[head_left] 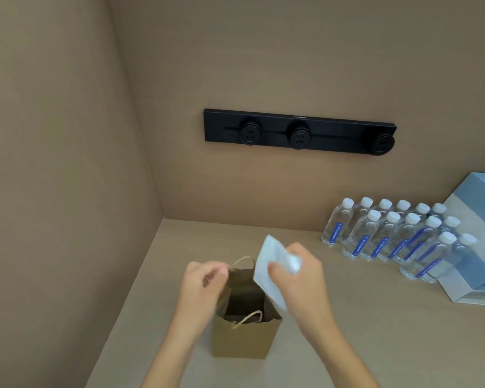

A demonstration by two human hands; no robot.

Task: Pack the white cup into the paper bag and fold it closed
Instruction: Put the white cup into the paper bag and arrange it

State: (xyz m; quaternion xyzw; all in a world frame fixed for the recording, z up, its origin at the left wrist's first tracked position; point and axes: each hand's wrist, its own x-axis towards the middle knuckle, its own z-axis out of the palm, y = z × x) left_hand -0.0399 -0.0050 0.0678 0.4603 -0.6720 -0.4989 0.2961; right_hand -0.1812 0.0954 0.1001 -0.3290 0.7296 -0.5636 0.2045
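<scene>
A brown paper bag (240, 340) with twisted paper handles stands open on the counter near the front. My left hand (203, 287) pinches the bag's far left rim beside the back handle and holds the mouth apart. My right hand (300, 281) grips the white cup (269, 261), which looks flattened and tilted, its lower end over the right side of the bag's opening. Motion blurs the cup. The inside of the bag is dark and I cannot see its bottom.
Several clear water bottles (387, 233) with white caps stand in rows at the right. A light blue box (476, 247) sits behind them at the right edge. A black socket rail (300, 131) is fixed on the back wall. A side wall closes the left.
</scene>
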